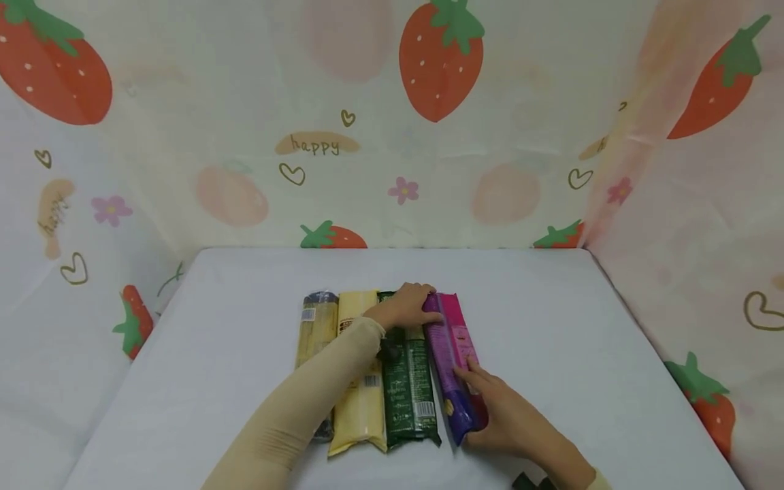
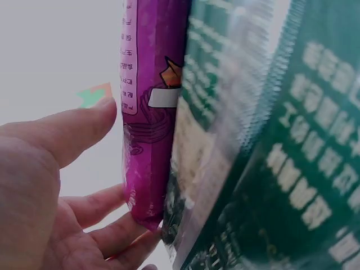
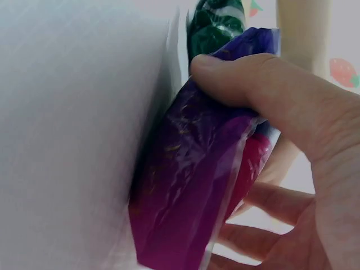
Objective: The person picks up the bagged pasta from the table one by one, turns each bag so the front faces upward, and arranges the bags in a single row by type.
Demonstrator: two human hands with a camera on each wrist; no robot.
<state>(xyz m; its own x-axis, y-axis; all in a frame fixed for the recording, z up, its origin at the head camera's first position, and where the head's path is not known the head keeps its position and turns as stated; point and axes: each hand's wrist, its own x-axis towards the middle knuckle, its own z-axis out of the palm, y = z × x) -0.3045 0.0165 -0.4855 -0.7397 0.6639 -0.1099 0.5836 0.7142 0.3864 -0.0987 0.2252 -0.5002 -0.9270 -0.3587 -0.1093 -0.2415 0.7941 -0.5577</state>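
Note:
A purple and pink noodle packet (image 1: 452, 340) lies slightly slanted at the right end of a row of long packets. My right hand (image 1: 511, 412) grips its near end, the thumb (image 3: 225, 73) over the purple end and the fingers along the pink side. At the far end, my left hand (image 1: 407, 305) reaches over the green packet (image 1: 412, 388). Its fingers (image 2: 121, 233) touch the purple packet's end, while the thumb (image 2: 84, 124) stands just beside the wrapper. Left of the green packet lie a yellow packet (image 1: 361, 415) and a clear packet with a dark end (image 1: 316, 323).
The packets lie on a white table (image 1: 245, 306). Strawberry-printed cloth (image 1: 380, 177) hangs behind and along both sides. My left forearm (image 1: 306, 408) crosses above the clear and yellow packets.

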